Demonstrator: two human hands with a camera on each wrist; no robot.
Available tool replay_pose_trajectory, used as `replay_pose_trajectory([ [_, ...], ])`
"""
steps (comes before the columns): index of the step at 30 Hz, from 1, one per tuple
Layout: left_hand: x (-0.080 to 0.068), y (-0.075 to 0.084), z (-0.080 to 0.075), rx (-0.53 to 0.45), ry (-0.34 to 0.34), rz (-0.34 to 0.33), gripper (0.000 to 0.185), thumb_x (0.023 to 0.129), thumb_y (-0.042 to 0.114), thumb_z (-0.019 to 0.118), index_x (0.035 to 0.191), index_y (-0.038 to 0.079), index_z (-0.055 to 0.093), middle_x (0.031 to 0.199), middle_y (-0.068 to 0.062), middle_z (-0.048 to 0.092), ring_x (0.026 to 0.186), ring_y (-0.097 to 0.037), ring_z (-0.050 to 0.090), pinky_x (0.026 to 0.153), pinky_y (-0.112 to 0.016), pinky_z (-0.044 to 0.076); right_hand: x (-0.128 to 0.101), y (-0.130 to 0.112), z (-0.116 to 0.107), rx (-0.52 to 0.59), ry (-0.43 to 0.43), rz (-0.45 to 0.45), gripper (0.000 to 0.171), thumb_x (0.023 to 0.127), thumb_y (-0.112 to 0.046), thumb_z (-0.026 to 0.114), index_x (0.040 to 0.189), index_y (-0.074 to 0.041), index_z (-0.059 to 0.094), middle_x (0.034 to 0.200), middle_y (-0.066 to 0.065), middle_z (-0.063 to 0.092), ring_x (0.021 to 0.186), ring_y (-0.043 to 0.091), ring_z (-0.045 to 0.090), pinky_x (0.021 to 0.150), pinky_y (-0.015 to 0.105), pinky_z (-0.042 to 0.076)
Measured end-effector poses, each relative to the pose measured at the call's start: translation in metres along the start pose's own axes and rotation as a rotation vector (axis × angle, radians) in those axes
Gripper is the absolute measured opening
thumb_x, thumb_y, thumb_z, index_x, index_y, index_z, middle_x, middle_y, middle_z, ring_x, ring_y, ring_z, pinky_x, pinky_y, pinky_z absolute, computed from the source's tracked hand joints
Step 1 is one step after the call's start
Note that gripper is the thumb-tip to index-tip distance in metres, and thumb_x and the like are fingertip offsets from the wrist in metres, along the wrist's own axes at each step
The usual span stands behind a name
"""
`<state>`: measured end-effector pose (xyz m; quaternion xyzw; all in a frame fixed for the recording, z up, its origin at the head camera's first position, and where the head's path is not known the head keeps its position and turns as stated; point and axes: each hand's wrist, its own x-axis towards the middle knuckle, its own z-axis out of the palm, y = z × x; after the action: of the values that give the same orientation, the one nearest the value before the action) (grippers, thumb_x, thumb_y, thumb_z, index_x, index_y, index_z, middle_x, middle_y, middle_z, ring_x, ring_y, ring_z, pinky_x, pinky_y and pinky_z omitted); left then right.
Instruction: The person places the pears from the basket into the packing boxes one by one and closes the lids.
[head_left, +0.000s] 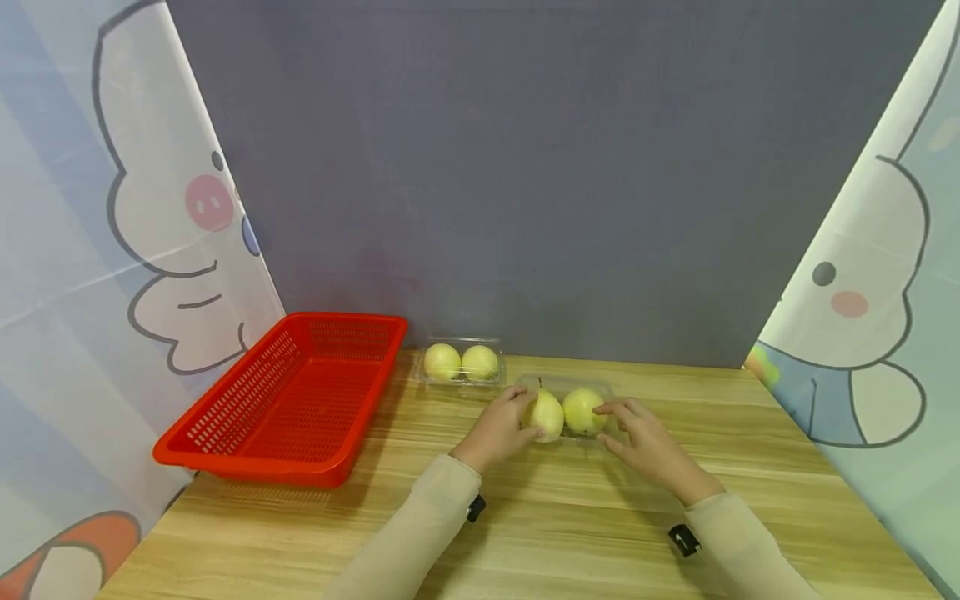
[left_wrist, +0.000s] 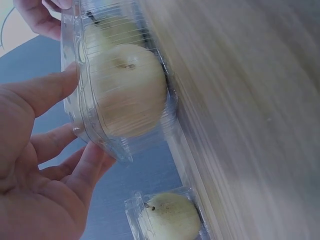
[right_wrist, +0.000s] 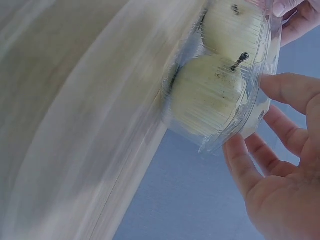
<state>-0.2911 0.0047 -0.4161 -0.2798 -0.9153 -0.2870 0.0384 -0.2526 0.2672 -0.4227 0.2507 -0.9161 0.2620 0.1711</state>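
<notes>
Between both hands (head_left: 498, 429), ribbed clear clamshell (head_left: 566, 410)

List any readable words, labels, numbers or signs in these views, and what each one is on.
"1": white mark, apparently this digit, on the small black tag at the right sleeve cuff.
No text shows on the clear pear boxes, the red basket or the cartoon curtains.

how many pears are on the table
4. Two sit in the clear box between the left hand and right hand. Two more sit in a second clear box behind it, beside the red basket. None seems hidden.
</notes>
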Motion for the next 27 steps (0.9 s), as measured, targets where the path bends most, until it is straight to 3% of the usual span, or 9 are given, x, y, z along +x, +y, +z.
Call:
replay_pose_trajectory([
  [8, 0.006, -0.002, -0.001, -0.023, -0.011, -0.025, 0.064, 0.095, 0.028, 0.071, 0.147, 0.001, 0.047, 0.154, -0.016, 0.039, 0.137, -0.032, 0.044, 0.109, -0.040, 0.041, 0.006, 0.006, 0.001, 0.054, -0.028, 0.054, 0.036, 0.092, -0.006, 0.073, 0.127, -0.001, 0.062, 0.124, 0.017, 0.055, 0.104, 0.040, 0.060, 0.085, 0.050, 0.054],
  [20, 0.016, -0.009, 0.003, -0.031, 0.013, -0.025, 0.063, 0.096, 0.026, 0.070, 0.147, -0.001, 0.046, 0.154, -0.017, 0.039, 0.139, -0.032, 0.041, 0.110, -0.040, 0.040, 0.015, 0.012, 0.007, 0.018, -0.002, 0.010, 0.036, 0.091, -0.003, 0.072, 0.126, -0.002, 0.063, 0.123, 0.018, 0.056, 0.104, 0.039, 0.059, 0.083, 0.050, 0.053],
  [27, 0.027, -0.013, 0.004, 0.013, 0.040, -0.030, 0.060, 0.094, 0.023, 0.072, 0.144, -0.002, 0.049, 0.151, -0.020, 0.042, 0.139, -0.032, 0.040, 0.111, -0.039, 0.039, 0.025, 0.018, 0.014, 0.008, 0.042, -0.021, 0.036, 0.089, 0.002, 0.073, 0.123, 0.002, 0.064, 0.121, 0.023, 0.057, 0.103, 0.039, 0.059, 0.080, 0.050, 0.053],
])
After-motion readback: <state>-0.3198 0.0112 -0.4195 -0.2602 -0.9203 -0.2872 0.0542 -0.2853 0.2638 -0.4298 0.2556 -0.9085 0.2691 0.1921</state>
